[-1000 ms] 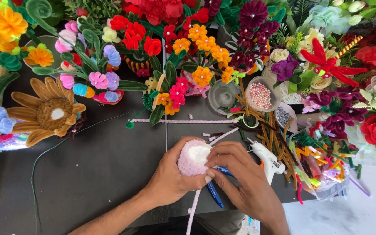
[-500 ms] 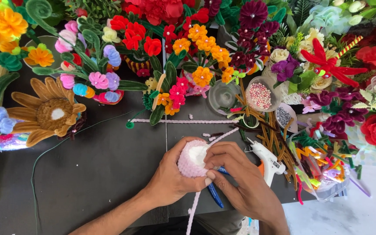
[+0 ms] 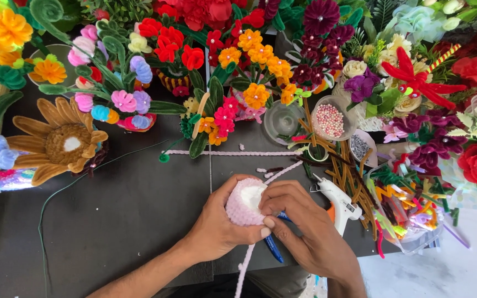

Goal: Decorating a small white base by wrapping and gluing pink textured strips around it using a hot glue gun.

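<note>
Low in the middle of the head view, my left hand [image 3: 216, 223] cups a small ball [image 3: 244, 201] wrapped in pale pink fuzzy pipe cleaner, its white top showing. My right hand [image 3: 305, 223] presses on the ball's right side with fingers and thumb. A loose tail of the pink pipe cleaner [image 3: 244, 267] hangs down from the ball toward me. Blue-handled scissors [image 3: 274, 248] lie on the black table [image 3: 128, 221] under my right hand.
A white glue gun [image 3: 340, 201] lies right of my hands. Straight pink pipe cleaners [image 3: 233, 153] lie beyond the ball. Pipe-cleaner flower bouquets [image 3: 238, 60] crowd the far edge and both sides, with a brown sunflower [image 3: 62, 140], a cup of pink beads [image 3: 330, 118] and brown stems [image 3: 349, 171].
My hands stay on the pink ball; the fingers shift only slightly as they work the wrap. Nothing else on the table has moved.
</note>
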